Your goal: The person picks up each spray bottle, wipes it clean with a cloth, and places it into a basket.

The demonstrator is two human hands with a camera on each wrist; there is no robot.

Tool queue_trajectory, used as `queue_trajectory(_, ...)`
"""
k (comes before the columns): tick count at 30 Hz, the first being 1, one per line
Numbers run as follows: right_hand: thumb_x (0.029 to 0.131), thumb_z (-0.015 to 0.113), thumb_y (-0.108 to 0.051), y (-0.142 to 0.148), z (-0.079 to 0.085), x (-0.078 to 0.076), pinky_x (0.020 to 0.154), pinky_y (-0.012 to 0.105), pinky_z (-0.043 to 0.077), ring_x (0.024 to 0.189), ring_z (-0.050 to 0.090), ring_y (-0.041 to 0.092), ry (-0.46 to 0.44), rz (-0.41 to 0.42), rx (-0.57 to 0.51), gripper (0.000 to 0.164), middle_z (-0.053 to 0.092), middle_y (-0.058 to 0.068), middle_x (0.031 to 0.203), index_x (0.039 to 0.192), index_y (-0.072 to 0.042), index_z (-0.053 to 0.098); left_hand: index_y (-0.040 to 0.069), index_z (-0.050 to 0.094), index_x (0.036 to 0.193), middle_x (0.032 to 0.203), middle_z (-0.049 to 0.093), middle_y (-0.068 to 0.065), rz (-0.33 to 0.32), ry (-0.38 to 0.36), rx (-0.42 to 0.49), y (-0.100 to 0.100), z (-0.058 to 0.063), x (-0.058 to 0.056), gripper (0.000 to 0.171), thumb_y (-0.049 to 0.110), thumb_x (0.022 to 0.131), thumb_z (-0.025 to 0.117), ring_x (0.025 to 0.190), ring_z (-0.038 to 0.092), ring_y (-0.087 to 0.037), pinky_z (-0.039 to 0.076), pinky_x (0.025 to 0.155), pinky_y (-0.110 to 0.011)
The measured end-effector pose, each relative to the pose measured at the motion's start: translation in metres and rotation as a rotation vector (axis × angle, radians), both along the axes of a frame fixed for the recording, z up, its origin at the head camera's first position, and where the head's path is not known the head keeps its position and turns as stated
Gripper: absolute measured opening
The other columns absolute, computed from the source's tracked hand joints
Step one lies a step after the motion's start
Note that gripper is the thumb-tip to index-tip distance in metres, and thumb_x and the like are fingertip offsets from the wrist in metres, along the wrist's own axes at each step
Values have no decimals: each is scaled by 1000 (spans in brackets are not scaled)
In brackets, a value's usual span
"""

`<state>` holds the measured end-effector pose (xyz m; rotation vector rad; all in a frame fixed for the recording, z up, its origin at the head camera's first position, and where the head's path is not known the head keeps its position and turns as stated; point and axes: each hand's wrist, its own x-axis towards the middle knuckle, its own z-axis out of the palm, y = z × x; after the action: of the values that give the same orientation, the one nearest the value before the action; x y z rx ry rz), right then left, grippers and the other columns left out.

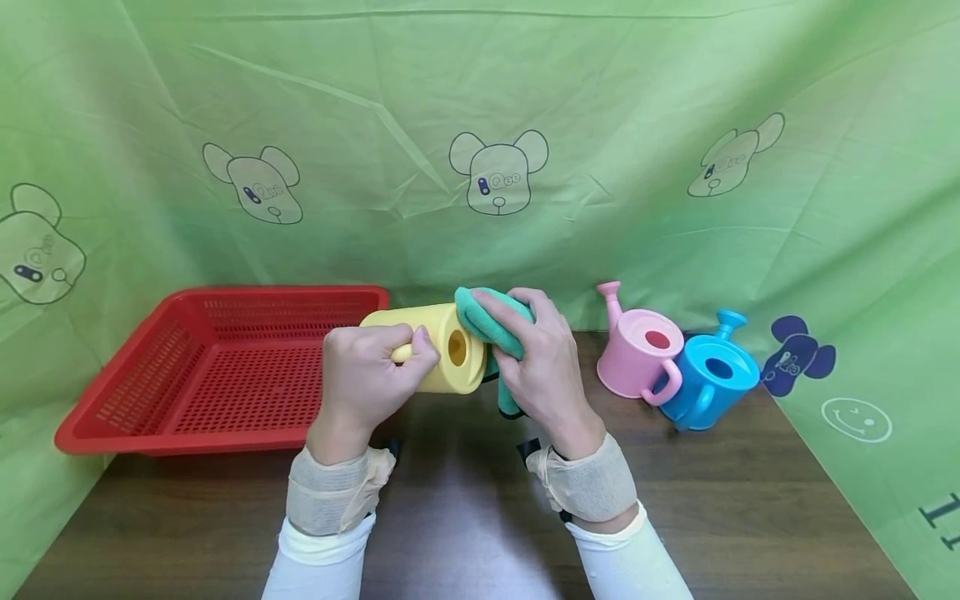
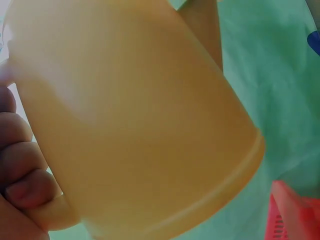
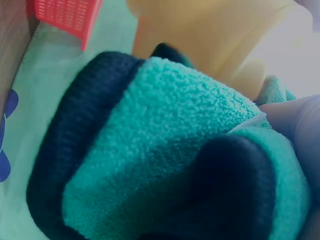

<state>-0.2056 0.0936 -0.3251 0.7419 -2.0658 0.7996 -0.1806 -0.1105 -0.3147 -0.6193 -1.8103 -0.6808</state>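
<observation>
A yellow watering can [image 1: 433,318] is held tilted in the air, its base to the left and the holed top turned right. My left hand [image 1: 366,371] grips it by the handle; in the left wrist view, curled fingers [image 2: 22,160] wrap that handle beside the can's smooth body [image 2: 135,120]. In my right hand [image 1: 543,367] is a green cloth [image 1: 480,321], pressed onto the can's top edge, with one end hanging below. Up close in the right wrist view, the cloth [image 3: 150,125] shows a fuzzy surface and dark trim. Its folds hide part of the can.
To the left on the wooden table [image 1: 465,517] sits a red basket [image 1: 232,442] with perforated sides. A pink watering can [image 1: 626,358] and a blue watering can [image 1: 716,392] stand close together at the right. Behind everything hangs a green curtain [image 1: 390,208] with printed mouse heads.
</observation>
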Motion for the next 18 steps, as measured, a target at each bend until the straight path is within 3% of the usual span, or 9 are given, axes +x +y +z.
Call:
queue_trajectory(8, 75, 62, -1, -5, 1, 7, 81, 45, 43, 102, 52, 20, -3, 25, 36, 60, 56, 7, 115, 125, -34, 63, 22, 27, 46, 47, 21, 10, 74, -42, -4, 3, 0, 1, 42, 18, 77, 55, 45, 16, -9, 13, 37, -27)
queue_trajectory(18, 72, 65, 0, -9, 4, 14, 78, 43, 43, 100, 53, 20, -45, 112, 128, 64, 56, 5, 115, 126, -35, 62, 20, 25, 45, 48, 15, 7, 177, -61, 85, -2, 3, 1, 42, 12, 78, 51, 51, 10, -9, 10, 41, -28)
